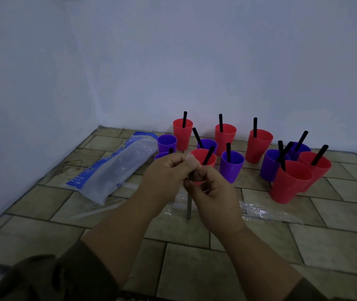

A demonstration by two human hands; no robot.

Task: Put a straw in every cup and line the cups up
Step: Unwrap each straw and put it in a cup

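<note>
Several red and purple cups stand on the tiled floor near the wall, most with a black straw inside. One purple cup [167, 142] at the left shows no straw. My left hand [166, 170] and my right hand [211, 187] meet above the floor in front of a red cup [202, 157]. Both pinch a wrapped straw [189, 206] that hangs down between them in its clear sleeve. A small purple cup behind my left hand is mostly hidden.
A clear plastic bag with blue print [116, 168] lies on the floor at the left. Torn clear wrappers [258, 210] lie on the tiles under and right of my hands. The wall corner is at the left rear.
</note>
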